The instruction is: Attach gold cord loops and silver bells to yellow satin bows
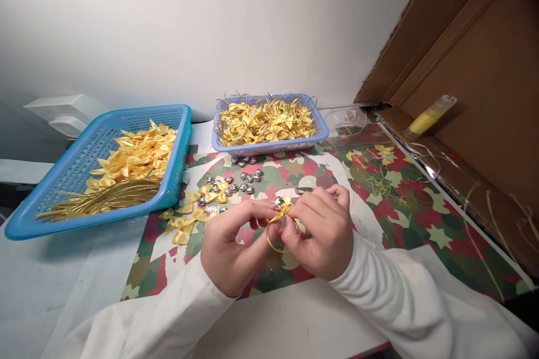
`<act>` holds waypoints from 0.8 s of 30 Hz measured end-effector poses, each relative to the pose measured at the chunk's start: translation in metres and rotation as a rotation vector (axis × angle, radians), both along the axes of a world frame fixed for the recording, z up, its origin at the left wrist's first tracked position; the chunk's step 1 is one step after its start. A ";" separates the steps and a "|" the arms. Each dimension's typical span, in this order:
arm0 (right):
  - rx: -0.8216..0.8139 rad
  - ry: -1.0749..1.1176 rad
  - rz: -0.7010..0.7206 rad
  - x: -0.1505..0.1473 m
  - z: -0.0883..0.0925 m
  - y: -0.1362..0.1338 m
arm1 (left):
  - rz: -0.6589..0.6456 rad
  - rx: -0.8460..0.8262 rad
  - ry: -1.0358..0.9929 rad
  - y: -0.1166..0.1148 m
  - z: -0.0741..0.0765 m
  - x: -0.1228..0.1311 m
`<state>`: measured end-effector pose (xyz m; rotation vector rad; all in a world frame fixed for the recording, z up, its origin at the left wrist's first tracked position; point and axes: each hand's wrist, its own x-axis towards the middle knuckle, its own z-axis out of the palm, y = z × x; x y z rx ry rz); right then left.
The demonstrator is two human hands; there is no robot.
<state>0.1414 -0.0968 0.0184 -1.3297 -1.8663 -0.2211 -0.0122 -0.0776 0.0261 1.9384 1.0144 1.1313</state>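
Both my hands meet in front of me over the patterned sheet. My left hand [240, 247] pinches a small yellow ribbon bow [286, 203] from the left, its fingertips closed. My right hand [324, 230] closes on the same bow from the right, thumb and forefinger together. A silver jingle bell [278, 202] sits at the bow, and a gold cord [275, 247] hangs below it in a loop. Fingers hide part of the bow. A dark pointed tip [304, 189] shows just behind my right hand; whether that hand holds it I cannot tell.
Left stands a blue basket [101, 118] with yellow bows and gold cords. A smaller basket [269, 150] behind holds bows with looped cords. Loose silver bells [248, 178] and bows [182, 230] lie between. Cord scraps [389, 182] and a yellow tube [432, 115] are right, by cardboard [475, 56].
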 end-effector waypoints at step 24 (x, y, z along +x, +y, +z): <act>-0.136 0.263 0.169 0.004 -0.001 0.003 | 0.061 -0.055 0.078 -0.001 0.001 0.002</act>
